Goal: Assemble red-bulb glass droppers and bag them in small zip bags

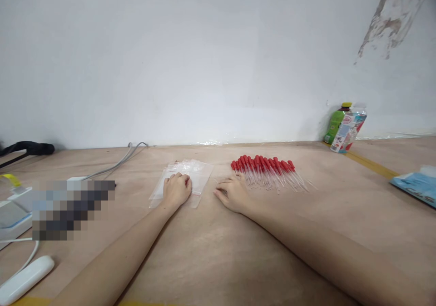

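My left hand [177,190] rests with curled fingers on a fanned stack of clear zip bags [202,173]. Whatever its fingertips grip, if anything, is hidden beneath the hand. To the right, my right hand [234,194] lies low over the table, thumb and fingers apart. A short, thin, pale tip shows just beyond its fingers; whether the hand touches it I cannot tell. Right behind this hand, a row of plastic droppers [264,169] with red bulbs and clear thin stems lies close together, bulbs toward the wall.
A brown-covered table [204,260] meets a white wall. Two bottles, one a green bottle [335,124], stand at the back right. A blue packet [417,185] lies at the right edge. A grey cable [117,164], a blurred-out patch and a white rounded device [29,278] are on the left.
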A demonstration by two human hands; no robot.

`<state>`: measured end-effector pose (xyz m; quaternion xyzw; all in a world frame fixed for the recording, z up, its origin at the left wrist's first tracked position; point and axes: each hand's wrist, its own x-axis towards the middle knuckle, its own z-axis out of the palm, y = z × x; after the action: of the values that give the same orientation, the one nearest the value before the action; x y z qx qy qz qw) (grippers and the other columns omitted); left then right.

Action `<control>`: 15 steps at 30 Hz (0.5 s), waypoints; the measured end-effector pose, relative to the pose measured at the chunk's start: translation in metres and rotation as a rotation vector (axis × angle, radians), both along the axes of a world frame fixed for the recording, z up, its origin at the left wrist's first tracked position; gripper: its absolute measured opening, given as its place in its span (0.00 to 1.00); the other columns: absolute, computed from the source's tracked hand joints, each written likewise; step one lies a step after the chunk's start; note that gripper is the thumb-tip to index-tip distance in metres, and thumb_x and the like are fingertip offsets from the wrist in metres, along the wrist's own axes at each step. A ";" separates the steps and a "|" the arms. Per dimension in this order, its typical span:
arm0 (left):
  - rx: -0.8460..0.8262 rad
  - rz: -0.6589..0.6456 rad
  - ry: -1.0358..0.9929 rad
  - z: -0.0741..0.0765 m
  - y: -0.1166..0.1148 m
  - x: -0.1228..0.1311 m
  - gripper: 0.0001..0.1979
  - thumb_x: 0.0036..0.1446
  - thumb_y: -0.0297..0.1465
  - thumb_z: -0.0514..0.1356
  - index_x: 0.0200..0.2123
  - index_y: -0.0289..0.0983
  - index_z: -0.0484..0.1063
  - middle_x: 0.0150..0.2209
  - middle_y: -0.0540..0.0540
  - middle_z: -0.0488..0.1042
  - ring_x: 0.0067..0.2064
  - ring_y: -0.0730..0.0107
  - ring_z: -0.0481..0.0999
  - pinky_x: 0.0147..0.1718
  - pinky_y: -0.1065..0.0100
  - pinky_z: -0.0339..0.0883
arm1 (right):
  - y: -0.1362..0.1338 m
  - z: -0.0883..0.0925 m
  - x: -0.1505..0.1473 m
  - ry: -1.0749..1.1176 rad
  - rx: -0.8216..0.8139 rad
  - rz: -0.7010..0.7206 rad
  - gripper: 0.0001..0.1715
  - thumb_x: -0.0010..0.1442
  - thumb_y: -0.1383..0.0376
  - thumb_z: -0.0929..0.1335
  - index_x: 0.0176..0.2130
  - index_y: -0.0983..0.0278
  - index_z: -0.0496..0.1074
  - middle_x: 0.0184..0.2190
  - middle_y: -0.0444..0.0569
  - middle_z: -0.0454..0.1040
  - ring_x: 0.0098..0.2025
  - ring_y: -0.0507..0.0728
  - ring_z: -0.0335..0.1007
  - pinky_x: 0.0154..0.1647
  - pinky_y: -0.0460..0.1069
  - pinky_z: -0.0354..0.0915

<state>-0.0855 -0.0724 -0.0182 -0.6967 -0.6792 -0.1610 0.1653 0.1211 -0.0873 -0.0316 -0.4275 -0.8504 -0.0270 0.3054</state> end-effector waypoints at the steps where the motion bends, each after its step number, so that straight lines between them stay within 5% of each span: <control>1: 0.012 -0.012 0.016 0.001 0.000 0.000 0.14 0.55 0.32 0.48 0.34 0.38 0.72 0.34 0.43 0.72 0.41 0.57 0.68 0.37 0.60 0.57 | -0.006 -0.001 0.008 0.010 -0.001 0.015 0.12 0.57 0.61 0.62 0.31 0.60 0.73 0.30 0.45 0.75 0.38 0.55 0.64 0.49 0.57 0.41; 8: 0.182 -0.245 -0.030 0.008 -0.006 0.014 0.13 0.60 0.31 0.44 0.41 0.37 0.66 0.38 0.43 0.70 0.42 0.61 0.67 0.41 0.63 0.58 | -0.032 -0.008 0.071 0.077 0.010 0.071 0.10 0.57 0.67 0.61 0.35 0.61 0.72 0.33 0.47 0.74 0.38 0.54 0.65 0.43 0.52 0.55; 11: 0.148 -0.406 -0.159 0.006 -0.016 0.029 0.12 0.60 0.31 0.44 0.42 0.38 0.64 0.39 0.45 0.69 0.42 0.65 0.67 0.41 0.67 0.60 | -0.034 -0.010 0.084 0.076 0.047 -0.010 0.13 0.55 0.62 0.64 0.40 0.62 0.71 0.41 0.51 0.71 0.43 0.58 0.63 0.43 0.54 0.58; 15: 0.055 -0.605 -0.316 -0.002 -0.033 0.051 0.11 0.59 0.30 0.48 0.45 0.38 0.63 0.41 0.46 0.70 0.41 0.68 0.69 0.41 0.69 0.62 | -0.033 -0.010 0.085 0.039 0.038 -0.037 0.09 0.55 0.62 0.64 0.34 0.59 0.74 0.43 0.49 0.71 0.45 0.59 0.62 0.45 0.56 0.57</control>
<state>-0.0343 -0.1052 -0.0201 -0.8283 -0.4545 -0.3269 0.0215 0.2065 -0.1203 -0.0415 -0.4376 -0.8357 -0.0405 0.3293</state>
